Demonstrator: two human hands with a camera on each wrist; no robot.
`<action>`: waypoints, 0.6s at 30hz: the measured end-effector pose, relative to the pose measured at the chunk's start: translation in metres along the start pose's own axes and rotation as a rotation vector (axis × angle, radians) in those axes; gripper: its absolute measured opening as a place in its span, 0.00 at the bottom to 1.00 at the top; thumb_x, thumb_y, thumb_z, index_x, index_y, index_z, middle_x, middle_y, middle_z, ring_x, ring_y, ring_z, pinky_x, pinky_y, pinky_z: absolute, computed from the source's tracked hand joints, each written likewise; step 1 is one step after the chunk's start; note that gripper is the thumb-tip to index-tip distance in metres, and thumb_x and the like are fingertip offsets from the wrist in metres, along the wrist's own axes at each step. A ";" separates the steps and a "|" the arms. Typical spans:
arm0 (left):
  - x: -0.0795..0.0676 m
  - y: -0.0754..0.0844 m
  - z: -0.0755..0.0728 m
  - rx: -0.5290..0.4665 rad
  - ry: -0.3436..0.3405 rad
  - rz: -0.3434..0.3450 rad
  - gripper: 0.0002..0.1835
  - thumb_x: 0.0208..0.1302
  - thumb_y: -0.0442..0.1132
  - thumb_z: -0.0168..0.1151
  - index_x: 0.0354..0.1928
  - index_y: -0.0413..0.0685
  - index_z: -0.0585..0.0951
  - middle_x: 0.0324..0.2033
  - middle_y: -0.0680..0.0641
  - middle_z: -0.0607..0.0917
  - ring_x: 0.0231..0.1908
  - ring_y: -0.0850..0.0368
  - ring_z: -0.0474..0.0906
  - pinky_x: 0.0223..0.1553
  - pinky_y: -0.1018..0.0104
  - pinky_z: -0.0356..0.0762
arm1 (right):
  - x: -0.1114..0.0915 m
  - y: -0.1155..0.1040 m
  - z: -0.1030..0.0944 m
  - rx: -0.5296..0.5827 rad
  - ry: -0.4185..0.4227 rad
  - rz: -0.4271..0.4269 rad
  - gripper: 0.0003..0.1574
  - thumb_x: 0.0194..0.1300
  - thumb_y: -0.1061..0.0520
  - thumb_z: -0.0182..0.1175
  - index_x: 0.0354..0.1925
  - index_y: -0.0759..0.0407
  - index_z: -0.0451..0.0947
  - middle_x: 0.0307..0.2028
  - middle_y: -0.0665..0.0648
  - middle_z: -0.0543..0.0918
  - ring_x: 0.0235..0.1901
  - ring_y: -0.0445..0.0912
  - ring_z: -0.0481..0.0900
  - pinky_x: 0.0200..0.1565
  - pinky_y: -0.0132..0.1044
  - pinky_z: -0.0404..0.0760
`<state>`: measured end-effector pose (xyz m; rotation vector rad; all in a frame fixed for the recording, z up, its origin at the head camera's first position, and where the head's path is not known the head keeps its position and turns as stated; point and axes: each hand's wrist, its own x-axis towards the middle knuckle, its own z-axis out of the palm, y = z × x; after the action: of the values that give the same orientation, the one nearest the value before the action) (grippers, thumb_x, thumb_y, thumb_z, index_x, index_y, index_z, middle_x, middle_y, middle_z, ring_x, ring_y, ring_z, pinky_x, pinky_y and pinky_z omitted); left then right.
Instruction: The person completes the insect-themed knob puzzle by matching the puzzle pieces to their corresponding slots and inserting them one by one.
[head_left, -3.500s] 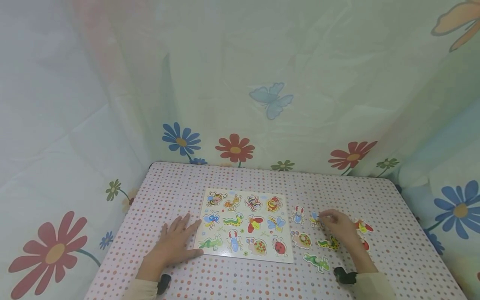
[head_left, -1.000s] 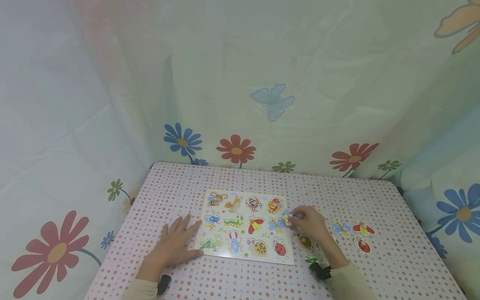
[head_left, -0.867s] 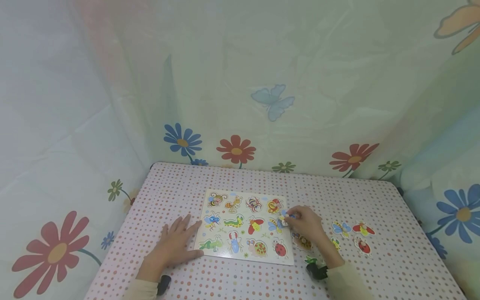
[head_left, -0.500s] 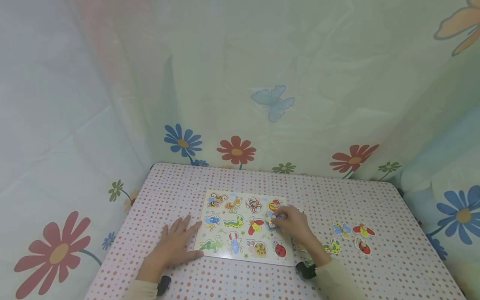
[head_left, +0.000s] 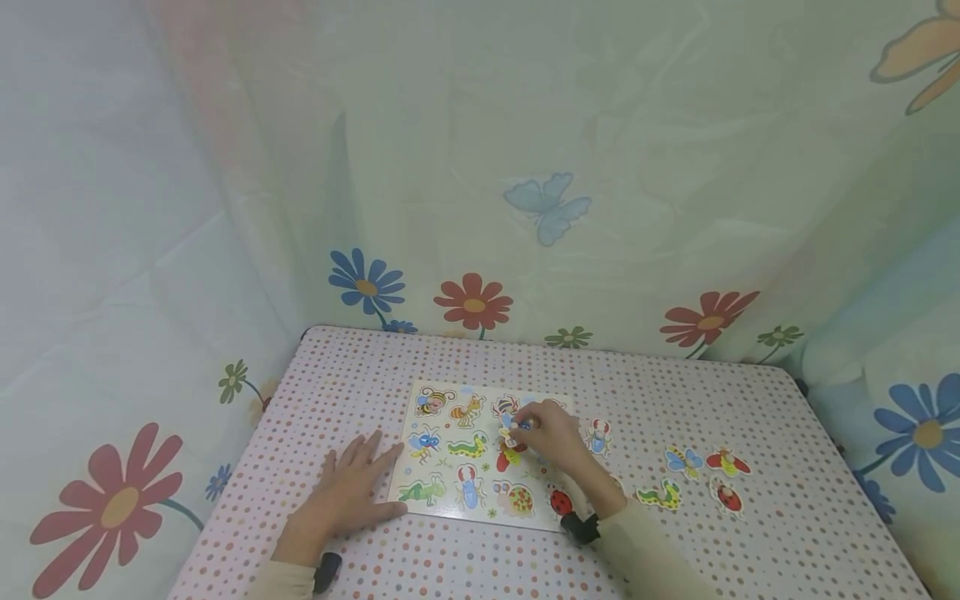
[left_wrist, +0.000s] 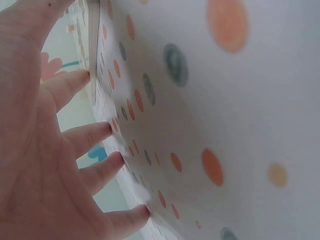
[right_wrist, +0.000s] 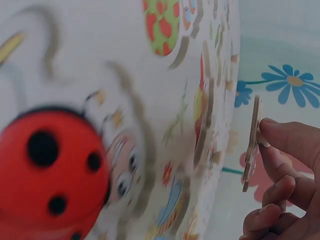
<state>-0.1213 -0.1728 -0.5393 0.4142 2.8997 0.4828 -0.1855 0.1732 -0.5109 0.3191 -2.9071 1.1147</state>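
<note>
An insect puzzle board [head_left: 487, 392] lies on the dotted table, with insect pictures in its recesses. My right hand [head_left: 553, 437] pinches a puzzle piece [head_left: 507, 427] with pale blue wings between thumb and fingertip, above the board's middle-right part. In the right wrist view this piece [right_wrist: 252, 142] shows edge-on, away from the board's surface. The hand covers some of the right-hand pictures. My left hand [head_left: 352, 483] rests with fingers spread at the board's left edge; in the left wrist view its fingertips [left_wrist: 116, 159] touch the tablecloth.
Right of the board lie a stag beetle piece [head_left: 598, 437], a caterpillar piece [head_left: 660, 497], a blue-winged piece [head_left: 683, 461], a red-winged piece [head_left: 727, 461] and a ladybird piece [head_left: 727, 497]. A floral curtain [head_left: 420, 167] stands behind the table.
My right hand picked up the blue-winged piece from the loose ones and carried it left over the board. Two loose pieces at the right came into fuller view. The left hand stays put.
</note>
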 end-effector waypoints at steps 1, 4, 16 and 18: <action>0.000 0.000 0.000 -0.001 -0.001 0.001 0.52 0.51 0.74 0.64 0.76 0.63 0.64 0.77 0.42 0.54 0.74 0.35 0.47 0.68 0.27 0.40 | 0.002 -0.002 0.002 0.000 -0.006 0.002 0.07 0.58 0.55 0.73 0.36 0.54 0.86 0.25 0.49 0.69 0.26 0.45 0.64 0.36 0.44 0.61; 0.000 -0.001 0.001 0.001 -0.001 0.001 0.52 0.51 0.75 0.64 0.76 0.63 0.64 0.77 0.42 0.54 0.74 0.35 0.47 0.68 0.27 0.40 | 0.008 -0.009 0.010 0.002 -0.026 -0.021 0.06 0.58 0.55 0.72 0.34 0.53 0.86 0.25 0.50 0.69 0.26 0.45 0.64 0.33 0.43 0.61; -0.001 0.001 -0.001 0.001 0.002 0.009 0.51 0.52 0.74 0.64 0.76 0.61 0.65 0.77 0.42 0.55 0.74 0.34 0.48 0.68 0.26 0.41 | 0.024 -0.044 0.039 0.009 -0.091 -0.115 0.06 0.58 0.53 0.73 0.34 0.51 0.86 0.24 0.47 0.70 0.26 0.43 0.65 0.37 0.45 0.61; -0.001 0.001 -0.001 0.002 -0.001 0.006 0.51 0.52 0.74 0.64 0.76 0.62 0.64 0.77 0.42 0.55 0.74 0.35 0.48 0.68 0.26 0.41 | 0.027 -0.048 0.044 0.011 -0.099 -0.129 0.07 0.58 0.52 0.73 0.34 0.51 0.86 0.24 0.47 0.70 0.25 0.42 0.65 0.36 0.43 0.63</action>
<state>-0.1207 -0.1726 -0.5382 0.4236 2.8986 0.4805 -0.1998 0.1040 -0.5098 0.5690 -2.9154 1.1264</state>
